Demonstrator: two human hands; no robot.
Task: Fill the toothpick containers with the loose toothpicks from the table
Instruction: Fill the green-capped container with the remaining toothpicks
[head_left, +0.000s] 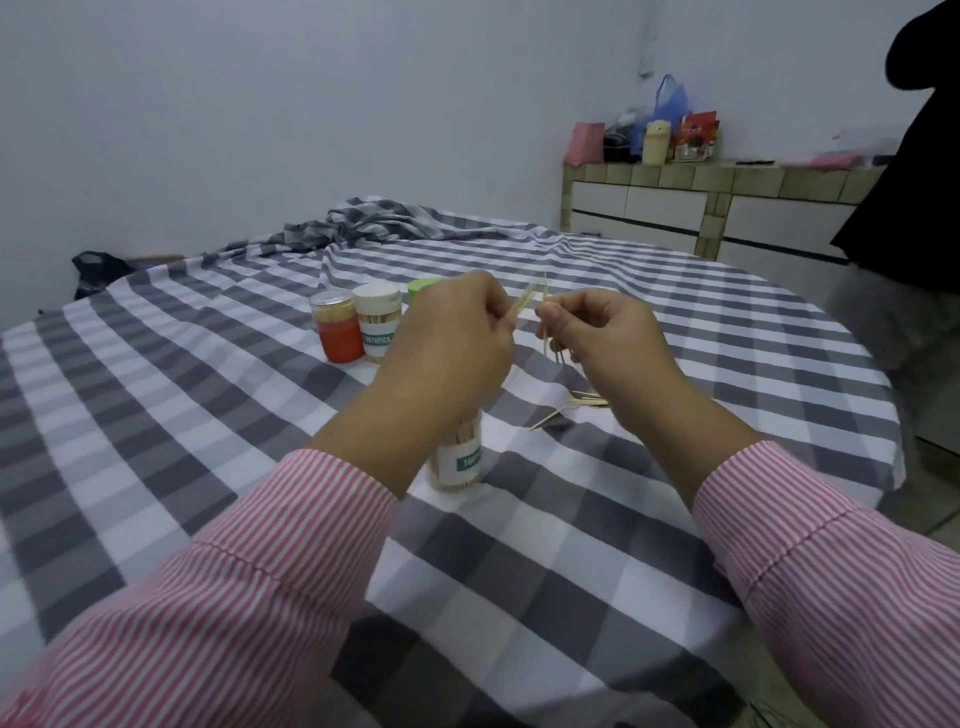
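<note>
Sleeves: pink and white striped cuffs (291, 525) reach in from 6 o'clock, one on each forearm.
Worktop: a round worktop under a grey and white checked cloth (519, 597).
Nearest container: a clear toothpick container (460, 460) stands upright on the cloth, lid off, packed with sticks, partly hidden under the left wrist.
Loose toothpicks: a few loose toothpicks (576, 402) lie on the cloth at 3 o'clock of that container, just under the right forearm.
Left hand: the left hand (457, 332) is raised above the open container, its grip pinching a few toothpicks (524, 301) that slant up toward 1 o'clock.
Right hand: the right hand (608, 332) sits just beside the left, its grip clenched round a small bundle (556, 353) whose tips hang down from under the fingers.
Farther containers: at 11 o'clock of the hands, a red-labelled container (340, 332) touches a white-capped one (379, 322); a green lid (423, 288) peeks out behind the left hand.
Back of room: a tiled counter (727, 182) carrying bags and boxes at 1 o'clock, and a person in black (914, 156) at 3 o'clock.
</note>
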